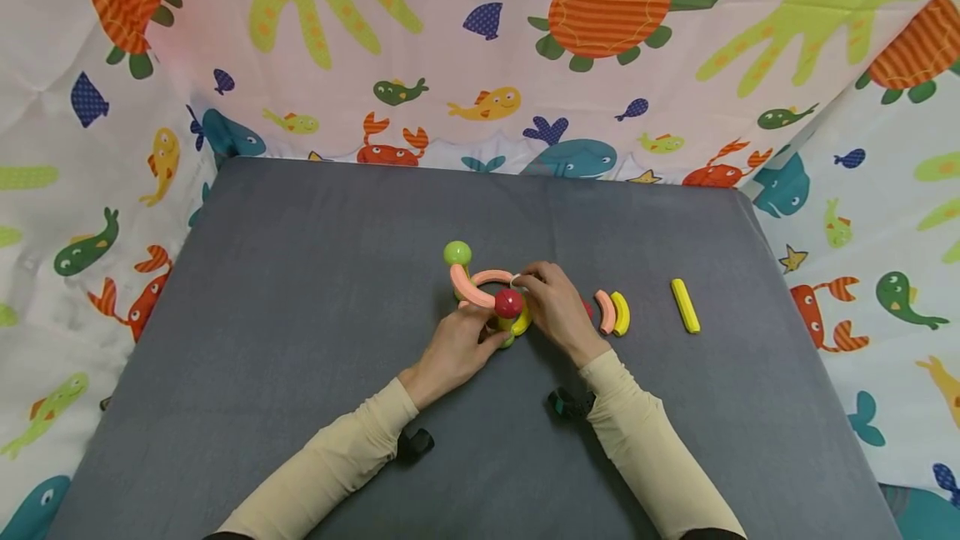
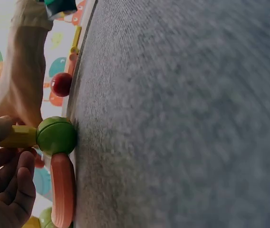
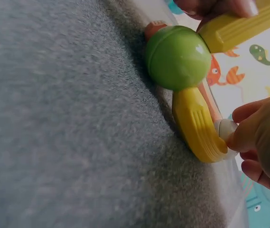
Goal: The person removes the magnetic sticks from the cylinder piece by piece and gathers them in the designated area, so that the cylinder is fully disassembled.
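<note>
Between my hands stands a toy frame of coloured balls and rods. My left hand (image 1: 456, 348) pinches an upright yellow rod (image 2: 23, 136), which joins a green ball (image 2: 56, 136) at the table to a red ball (image 1: 508, 303) above. A curved yellow rod (image 3: 197, 124) and a curved salmon rod (image 2: 62, 190) run out from that green ball. With thumb and fingertips, my right hand (image 1: 557, 307) pinches a white ball (image 3: 226, 131) at the curved yellow rod's far end. In the head view those fingers mostly hide it. Another green ball (image 1: 457, 253) tops the far left corner.
To the right of my right hand lie a loose curved salmon rod (image 1: 604, 312) and a curved yellow rod (image 1: 620, 313), with a red ball (image 2: 61, 84) beside them. Farther right is a straight yellow rod (image 1: 685, 306). A patterned curtain (image 1: 442, 23) borders the grey table (image 1: 315, 273).
</note>
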Demonstrator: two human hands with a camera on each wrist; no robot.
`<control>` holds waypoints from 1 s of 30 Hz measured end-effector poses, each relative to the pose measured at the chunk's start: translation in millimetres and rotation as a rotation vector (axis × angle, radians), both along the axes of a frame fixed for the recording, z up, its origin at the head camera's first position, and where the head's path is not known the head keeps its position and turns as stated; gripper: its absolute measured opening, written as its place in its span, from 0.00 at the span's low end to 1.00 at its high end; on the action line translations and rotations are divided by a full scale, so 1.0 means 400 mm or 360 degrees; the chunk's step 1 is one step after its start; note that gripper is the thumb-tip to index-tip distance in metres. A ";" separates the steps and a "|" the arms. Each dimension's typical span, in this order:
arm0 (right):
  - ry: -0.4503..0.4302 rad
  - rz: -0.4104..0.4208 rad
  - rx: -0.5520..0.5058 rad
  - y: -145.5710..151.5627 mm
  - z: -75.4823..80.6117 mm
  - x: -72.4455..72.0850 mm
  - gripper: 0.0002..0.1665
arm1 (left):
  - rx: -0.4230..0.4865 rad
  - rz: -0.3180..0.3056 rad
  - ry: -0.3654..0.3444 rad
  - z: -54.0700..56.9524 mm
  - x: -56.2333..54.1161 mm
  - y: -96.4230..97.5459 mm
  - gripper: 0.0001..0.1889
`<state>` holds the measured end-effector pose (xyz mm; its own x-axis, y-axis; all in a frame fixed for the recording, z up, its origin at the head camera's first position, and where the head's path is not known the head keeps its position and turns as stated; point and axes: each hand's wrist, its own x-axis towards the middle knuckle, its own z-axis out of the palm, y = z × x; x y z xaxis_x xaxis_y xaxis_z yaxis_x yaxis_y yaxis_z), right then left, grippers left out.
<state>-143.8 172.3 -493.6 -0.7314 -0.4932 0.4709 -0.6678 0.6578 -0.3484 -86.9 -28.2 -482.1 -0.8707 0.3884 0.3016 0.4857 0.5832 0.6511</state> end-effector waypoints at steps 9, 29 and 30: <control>-0.0061 0.0009 -0.0046 -0.007 0.002 -0.002 0.11 | 0.0064 0.0044 -0.0132 0.008 0.006 -0.003 0.11; -0.0368 0.0118 -0.0509 -0.048 0.175 0.130 0.29 | 0.1070 0.0158 -0.1245 0.147 -0.014 -0.081 0.15; -0.0368 0.0116 -0.0513 -0.048 0.175 0.130 0.29 | 0.1070 0.0166 -0.1248 0.148 -0.016 -0.078 0.15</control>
<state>-91.8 153.0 -423.6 -0.8049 -0.4015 0.4370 -0.5884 0.4440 -0.6758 -93.4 -59.6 -422.8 -0.9356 0.2613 -0.2375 -0.2467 -0.0024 0.9691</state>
